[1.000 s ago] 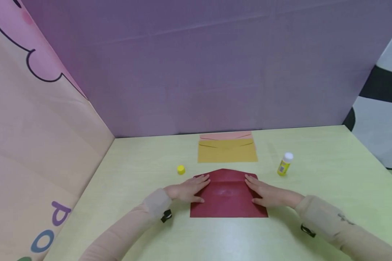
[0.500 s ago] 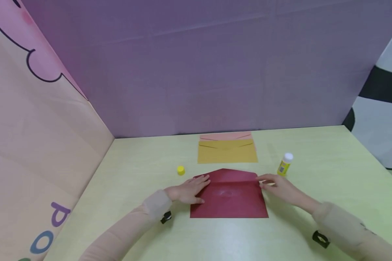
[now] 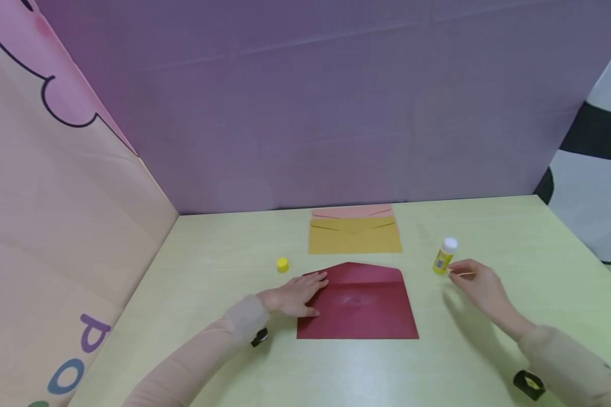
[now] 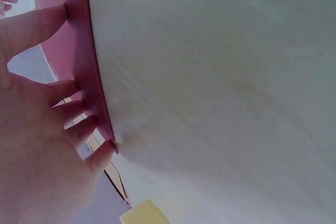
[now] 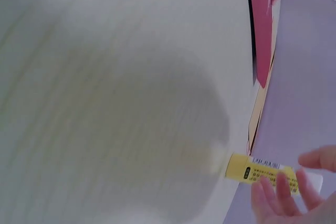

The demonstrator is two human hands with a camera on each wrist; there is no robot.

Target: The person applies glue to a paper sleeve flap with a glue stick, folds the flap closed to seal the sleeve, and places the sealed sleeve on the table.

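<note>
A dark red envelope (image 3: 358, 308) lies on the table with its flap edge at the far side. My left hand (image 3: 292, 297) rests on its left part, fingers spread straight; in the left wrist view the fingertips (image 4: 105, 153) press along the envelope's edge. A yellow glue stick (image 3: 442, 260) with a white end stands upright to the right of the envelope. Close beside it is my right hand (image 3: 481, 282), fingers bent. In the right wrist view, thumb and fingers (image 5: 286, 195) stand apart on either side of the glue stick (image 5: 240, 166), which they partly cover.
A yellow cap (image 3: 282, 265) sits left of the red envelope. Behind lie a mustard envelope (image 3: 355, 237) and, partly under it, a pink envelope (image 3: 352, 212). A purple cloth wall (image 3: 305, 113) rises at the table's back edge, with a patterned sheet (image 3: 71, 215) on the left.
My right hand has lifted off the red envelope's right side and moved right to the glue stick. My left hand, the envelopes and the cap have stayed in place.
</note>
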